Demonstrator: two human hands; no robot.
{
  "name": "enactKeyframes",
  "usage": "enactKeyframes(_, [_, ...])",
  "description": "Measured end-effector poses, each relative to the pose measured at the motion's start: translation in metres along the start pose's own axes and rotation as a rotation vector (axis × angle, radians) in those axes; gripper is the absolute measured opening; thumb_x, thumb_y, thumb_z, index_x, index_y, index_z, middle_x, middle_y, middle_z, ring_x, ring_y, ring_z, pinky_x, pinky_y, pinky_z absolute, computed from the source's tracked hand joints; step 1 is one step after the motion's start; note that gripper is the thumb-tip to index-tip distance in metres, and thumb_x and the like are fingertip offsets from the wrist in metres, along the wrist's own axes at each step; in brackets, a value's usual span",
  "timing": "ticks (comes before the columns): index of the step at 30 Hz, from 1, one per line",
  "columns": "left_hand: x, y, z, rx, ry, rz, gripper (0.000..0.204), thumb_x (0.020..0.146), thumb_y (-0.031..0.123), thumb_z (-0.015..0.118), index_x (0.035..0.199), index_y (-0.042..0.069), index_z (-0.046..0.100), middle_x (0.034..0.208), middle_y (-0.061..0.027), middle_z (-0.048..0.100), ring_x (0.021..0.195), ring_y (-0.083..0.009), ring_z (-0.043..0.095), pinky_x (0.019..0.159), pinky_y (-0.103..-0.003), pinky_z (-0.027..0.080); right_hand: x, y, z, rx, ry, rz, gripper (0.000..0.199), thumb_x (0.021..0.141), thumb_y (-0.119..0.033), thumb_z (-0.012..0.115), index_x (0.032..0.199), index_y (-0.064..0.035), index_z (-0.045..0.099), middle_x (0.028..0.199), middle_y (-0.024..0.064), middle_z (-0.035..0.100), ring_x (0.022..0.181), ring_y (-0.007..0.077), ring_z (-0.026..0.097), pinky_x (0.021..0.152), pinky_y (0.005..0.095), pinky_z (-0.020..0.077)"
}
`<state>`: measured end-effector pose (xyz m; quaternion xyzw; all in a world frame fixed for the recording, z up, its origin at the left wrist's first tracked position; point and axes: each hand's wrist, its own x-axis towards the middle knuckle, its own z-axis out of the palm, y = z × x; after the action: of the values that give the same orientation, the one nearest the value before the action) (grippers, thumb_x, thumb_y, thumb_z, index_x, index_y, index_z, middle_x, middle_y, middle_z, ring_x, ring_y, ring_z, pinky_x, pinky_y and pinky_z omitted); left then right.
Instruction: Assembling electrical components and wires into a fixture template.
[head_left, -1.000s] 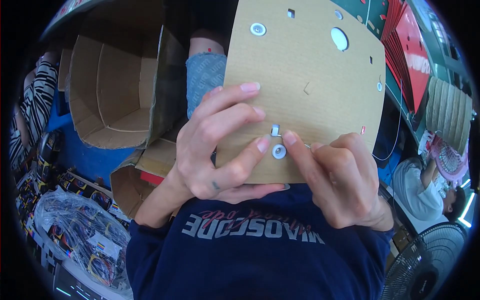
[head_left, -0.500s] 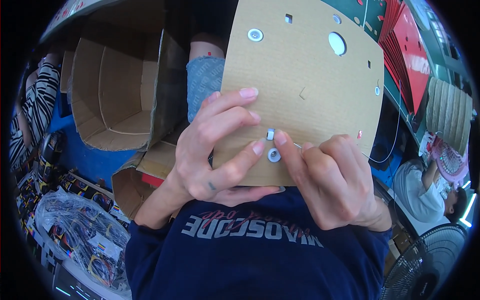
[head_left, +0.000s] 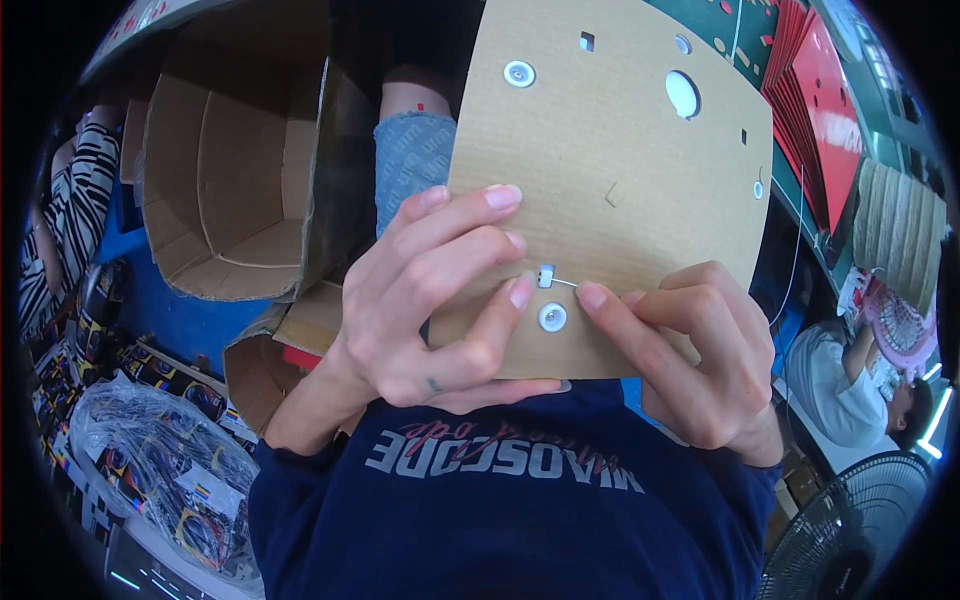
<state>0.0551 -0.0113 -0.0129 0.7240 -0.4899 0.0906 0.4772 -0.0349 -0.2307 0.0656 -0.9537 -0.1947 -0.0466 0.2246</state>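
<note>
A brown cardboard panel [head_left: 560,150] tilts in front of my chest, with cut holes and round white washers in it. My left hand [head_left: 425,300] grips its near left part, with fingers spread over the face and at least one finger under the near edge. Beside the left thumb, a small white piece [head_left: 546,277] sits in a slot, just above a white washer [head_left: 552,317]. From this piece a thin white string [head_left: 564,283] runs to my right hand [head_left: 700,350]. That hand's thumb and fingers are closed on the string, close over the panel.
Open cardboard boxes [head_left: 250,190] stand at the left, above a plastic-wrapped bundle [head_left: 165,470]. Red panels [head_left: 820,110] are stacked on a green table at the far right. A black fan [head_left: 850,530] is at the lower right. Other people sit at both sides.
My right hand has moved slightly right, away from the small white piece, and a short length of string now shows between them. The panel has shifted a little right and down.
</note>
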Motion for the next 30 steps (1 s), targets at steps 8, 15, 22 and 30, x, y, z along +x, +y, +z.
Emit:
enactKeyframes(8, [0.005, 0.007, -0.007, 0.104, -0.072, -0.001, 0.043, 0.076, 0.047, 0.083, 0.087, 0.011, 0.063, 0.109, -0.0125, 0.066, 0.108, -0.0354, 0.070, 0.084, -0.049, 0.060, 0.002, 0.003, 0.003, 0.047, 0.005, -0.054, 0.057, 0.049, -0.004, 0.067, 0.104, 0.0040, 0.078, 0.078, 0.0070, 0.054, 0.061, 0.0170, 0.056, 0.048, 0.0277, 0.0438])
enactKeyframes(15, [-0.002, 0.004, 0.001, -0.032, -0.002, -0.075, 0.051, 0.077, 0.050, 0.085, 0.099, 0.010, 0.061, 0.110, -0.0144, 0.066, 0.110, -0.0382, 0.070, 0.087, -0.051, 0.060, 0.008, 0.003, 0.010, 0.072, 0.039, -0.073, 0.056, 0.051, -0.006, 0.064, 0.105, 0.0058, 0.077, 0.078, 0.0086, 0.056, 0.060, 0.0171, 0.056, 0.048, 0.0276, 0.0440])
enactKeyframes(22, [-0.003, 0.008, 0.003, -0.208, 0.088, -0.137, 0.066, 0.071, 0.037, 0.093, 0.120, 0.010, 0.058, 0.116, -0.0197, 0.062, 0.112, -0.0391, 0.069, 0.091, -0.050, 0.059, -0.004, 0.010, 0.006, 0.126, 0.131, 0.007, 0.046, 0.053, -0.003, 0.072, 0.099, 0.0013, 0.079, 0.074, 0.0051, 0.056, 0.060, 0.0171, 0.056, 0.050, 0.0277, 0.0453])
enactKeyframes(30, [0.007, 0.013, -0.008, -0.173, -0.093, -0.087, 0.124, 0.063, 0.038, 0.099, 0.152, 0.009, 0.019, 0.130, -0.0315, 0.046, 0.113, -0.0417, 0.065, 0.102, -0.054, 0.053, 0.008, 0.010, 0.016, 0.161, 0.156, -0.076, 0.040, 0.054, -0.004, 0.076, 0.093, 0.0001, 0.079, 0.076, 0.0069, 0.060, 0.059, 0.0174, 0.059, 0.050, 0.0288, 0.0462])
